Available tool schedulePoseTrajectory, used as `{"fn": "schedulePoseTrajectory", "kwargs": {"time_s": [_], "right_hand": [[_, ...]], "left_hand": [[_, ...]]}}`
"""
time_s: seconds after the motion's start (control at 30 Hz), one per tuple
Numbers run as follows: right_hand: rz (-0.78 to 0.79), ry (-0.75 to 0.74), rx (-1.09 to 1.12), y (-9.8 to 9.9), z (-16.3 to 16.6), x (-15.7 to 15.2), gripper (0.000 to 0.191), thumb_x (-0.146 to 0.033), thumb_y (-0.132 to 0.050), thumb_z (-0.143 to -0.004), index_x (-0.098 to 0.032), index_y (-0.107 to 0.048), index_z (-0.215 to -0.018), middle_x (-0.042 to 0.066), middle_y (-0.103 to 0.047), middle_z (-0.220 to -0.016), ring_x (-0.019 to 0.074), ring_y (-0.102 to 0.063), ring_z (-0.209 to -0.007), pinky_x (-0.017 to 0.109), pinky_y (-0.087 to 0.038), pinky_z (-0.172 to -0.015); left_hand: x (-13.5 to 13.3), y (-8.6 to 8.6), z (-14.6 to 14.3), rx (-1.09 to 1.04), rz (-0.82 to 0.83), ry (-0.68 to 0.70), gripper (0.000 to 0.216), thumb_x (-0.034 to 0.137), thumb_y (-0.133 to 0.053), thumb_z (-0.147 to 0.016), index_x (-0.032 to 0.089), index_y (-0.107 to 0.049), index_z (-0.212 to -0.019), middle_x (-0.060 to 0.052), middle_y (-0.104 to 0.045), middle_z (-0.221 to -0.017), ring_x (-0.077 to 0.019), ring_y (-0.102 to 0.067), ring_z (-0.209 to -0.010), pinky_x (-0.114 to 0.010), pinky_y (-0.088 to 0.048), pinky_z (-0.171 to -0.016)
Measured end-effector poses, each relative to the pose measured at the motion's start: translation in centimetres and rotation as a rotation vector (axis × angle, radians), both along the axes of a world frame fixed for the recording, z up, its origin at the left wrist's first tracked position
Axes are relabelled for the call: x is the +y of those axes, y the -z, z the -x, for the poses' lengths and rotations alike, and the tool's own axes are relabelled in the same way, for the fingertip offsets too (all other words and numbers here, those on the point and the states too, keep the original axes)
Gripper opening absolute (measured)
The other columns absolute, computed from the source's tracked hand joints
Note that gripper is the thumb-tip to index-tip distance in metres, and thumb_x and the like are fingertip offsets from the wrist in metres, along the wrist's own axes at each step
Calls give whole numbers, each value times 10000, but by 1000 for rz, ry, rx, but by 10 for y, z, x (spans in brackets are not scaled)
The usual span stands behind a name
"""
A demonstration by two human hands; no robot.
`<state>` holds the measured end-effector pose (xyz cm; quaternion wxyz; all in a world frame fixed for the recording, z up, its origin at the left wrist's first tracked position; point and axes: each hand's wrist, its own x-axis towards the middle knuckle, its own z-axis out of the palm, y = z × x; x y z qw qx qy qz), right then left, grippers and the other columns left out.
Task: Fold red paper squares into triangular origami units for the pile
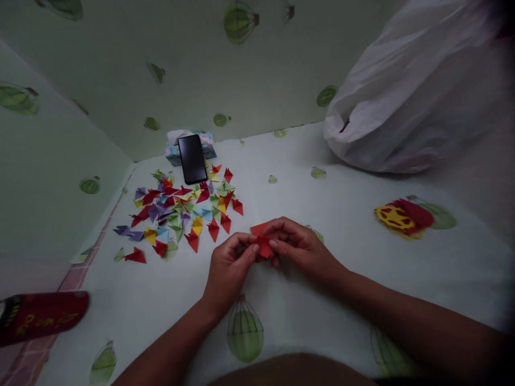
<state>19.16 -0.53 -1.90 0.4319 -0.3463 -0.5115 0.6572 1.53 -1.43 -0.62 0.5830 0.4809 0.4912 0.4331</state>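
Between my two hands is a piece of red origami paper (263, 245), partly folded, with a flap showing behind the fingers. My left hand (237, 257) pinches its left side between thumb and fingers. On the right side my right hand (295, 246) grips it the same way, thumb on the front. Fingers cover much of the paper, so its full shape is hidden. To the left lies a spread of small folded paper pieces (193, 241) in red, yellow, green, blue and purple.
A black phone (192, 159) leans on a tissue box (174, 155) behind the folded pieces. A large white plastic bag (386, 118) fills the back right. Red and yellow paper cut-outs (402, 217) lie at the right. A red printed object (48, 317) juts in at the left edge.
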Motion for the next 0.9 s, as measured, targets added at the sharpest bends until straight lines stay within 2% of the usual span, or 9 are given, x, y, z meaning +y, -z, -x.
{"fn": "schedulePoseTrajectory", "kwargs": {"time_s": [0.13,0.23,0.47,0.7,0.9], "right_hand": [[33,-67,8,2,0,1,193,-226,-654,-863,-175,-594,-1039,-13,-645,-749,106,-619,-609,267,-518,-615],[63,-81,16,4,0,3,236,-220,-693,-837,-168,-598,-1047,-10,-654,-758,108,-625,-620,275,-518,-640],[203,11,134,7,-1,4,189,-268,-681,-868,-150,-636,-1008,1,-676,-749,87,-611,-593,243,-484,-638],[275,57,191,5,1,2,194,-284,-711,-830,-156,-634,-953,0,-676,-720,92,-594,-546,259,-486,-625],[253,51,173,7,1,2,180,-281,-703,-842,-154,-637,-952,-6,-668,-709,86,-593,-547,249,-481,-623]], "left_hand": [[1,3,3,-32,3,-68,137,260,-752,-777,158,-693,-846,4,-700,-703,-110,-634,-633,-223,-518,-629],[3,6,5,-84,54,-41,158,282,-758,-789,155,-696,-860,0,-705,-708,-99,-633,-632,-212,-515,-637],[4,11,5,-240,118,96,297,251,-784,-771,155,-679,-1032,-48,-740,-877,-144,-691,-765,-290,-548,-783],[5,16,6,-240,118,106,311,228,-796,-753,151,-683,-1033,-49,-748,-868,-152,-696,-774,-296,-542,-790],[5,14,6,-246,113,103,280,216,-784,-764,162,-687,-1021,-37,-755,-881,-133,-692,-779,-271,-535,-788]]}}
